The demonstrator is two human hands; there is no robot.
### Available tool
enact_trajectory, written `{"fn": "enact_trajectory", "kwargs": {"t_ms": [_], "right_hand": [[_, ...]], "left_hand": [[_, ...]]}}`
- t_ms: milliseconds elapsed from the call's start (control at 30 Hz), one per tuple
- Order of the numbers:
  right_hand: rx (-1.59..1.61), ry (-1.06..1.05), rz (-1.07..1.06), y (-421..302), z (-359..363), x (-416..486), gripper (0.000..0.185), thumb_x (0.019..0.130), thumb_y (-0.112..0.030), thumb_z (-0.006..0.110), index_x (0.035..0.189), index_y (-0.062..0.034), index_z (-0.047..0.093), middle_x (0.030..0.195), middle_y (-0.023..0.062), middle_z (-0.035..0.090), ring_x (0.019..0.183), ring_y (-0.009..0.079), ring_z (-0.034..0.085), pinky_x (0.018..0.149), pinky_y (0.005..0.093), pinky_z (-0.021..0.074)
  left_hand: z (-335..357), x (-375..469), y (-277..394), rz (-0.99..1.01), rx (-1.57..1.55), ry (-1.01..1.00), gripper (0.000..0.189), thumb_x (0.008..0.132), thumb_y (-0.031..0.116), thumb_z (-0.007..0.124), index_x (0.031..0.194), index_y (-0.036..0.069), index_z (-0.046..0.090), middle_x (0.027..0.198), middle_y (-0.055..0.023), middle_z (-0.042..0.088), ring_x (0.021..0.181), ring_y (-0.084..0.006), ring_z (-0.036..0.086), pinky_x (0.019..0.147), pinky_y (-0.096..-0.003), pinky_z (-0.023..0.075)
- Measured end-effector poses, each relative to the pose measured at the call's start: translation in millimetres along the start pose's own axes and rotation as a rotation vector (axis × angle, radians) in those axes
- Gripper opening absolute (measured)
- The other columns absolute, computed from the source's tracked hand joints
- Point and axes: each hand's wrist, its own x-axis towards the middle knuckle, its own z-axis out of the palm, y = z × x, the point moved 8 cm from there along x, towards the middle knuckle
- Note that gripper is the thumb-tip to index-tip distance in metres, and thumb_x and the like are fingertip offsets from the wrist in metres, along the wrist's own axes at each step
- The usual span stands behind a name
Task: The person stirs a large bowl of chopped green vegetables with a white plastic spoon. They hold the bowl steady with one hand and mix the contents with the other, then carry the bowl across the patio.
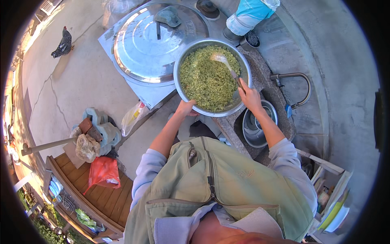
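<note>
A wide metal basin (247, 62) holds a heap of chopped green, crumbly food (207, 80). My left hand (186, 108) grips the basin's near-left rim, thumb on top and fingers beneath. In my right hand (250, 97) is the dark handle of a serving spoon (222, 59). The spoon's pale metal head rests on the food near the far side of the basin. The basin tilts slightly and overlaps the edge of a large round metal lid (140, 45) beyond it. What supports the basin underneath is hidden.
On the lid lies a grey-green lump (168, 16). To the right, a stone sink (265, 93) with a curved faucet (304, 82) contains metal bowls (257, 134). A plastic bag (134, 117) hangs by the counter edge. A chicken (63, 42) stands on the concrete at left.
</note>
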Motion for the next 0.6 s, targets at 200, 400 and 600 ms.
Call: {"fn": "enact_trajectory", "kwargs": {"t_ms": [200, 400, 600], "right_hand": [[0.211, -0.06, 0.159, -5.9, 45.1, -26.0, 0.049, 0.099, -0.032, 0.06, 0.145, -0.0142, 0.055, 0.087, 0.0286, 0.07, 0.085, 0.0496, 0.068, 0.077, 0.0566, 0.0536], [0.256, -0.175, 0.081, -1.5, -16.2, -54.2, 0.049, 0.098, -0.027, 0.064, 0.145, -0.0143, 0.056, 0.094, 0.0269, 0.071, 0.085, 0.0444, 0.07, 0.075, 0.0511, 0.0552], [-0.103, -0.123, -0.173, -17.9, -10.2, 74.9, 0.049, 0.099, -0.033, 0.061, 0.147, -0.0232, 0.054, 0.083, 0.0246, 0.071, 0.076, 0.0459, 0.069, 0.069, 0.0561, 0.0546]], "left_hand": [[2.0, -13.1, 11.2, -0.003, -0.022, 0.032, 0.046, 0.092, 0.016, 0.056, 0.133, -0.004, 0.047, 0.105, -0.0211, 0.071, 0.083, -0.0313, 0.075, 0.067, -0.0407, 0.066], [0.4, -9.5, 7.7, 0.001, -0.025, 0.039, 0.045, 0.093, 0.016, 0.056, 0.132, -0.005, 0.048, 0.106, -0.0212, 0.071, 0.083, -0.0313, 0.075, 0.068, -0.0408, 0.0659], [0.7, -7.4, 3.4, -0.025, -0.044, 0.034, 0.048, 0.093, 0.016, 0.057, 0.135, -0.005, 0.047, 0.107, -0.0212, 0.071, 0.086, -0.0324, 0.075, 0.071, -0.0418, 0.066]]}}
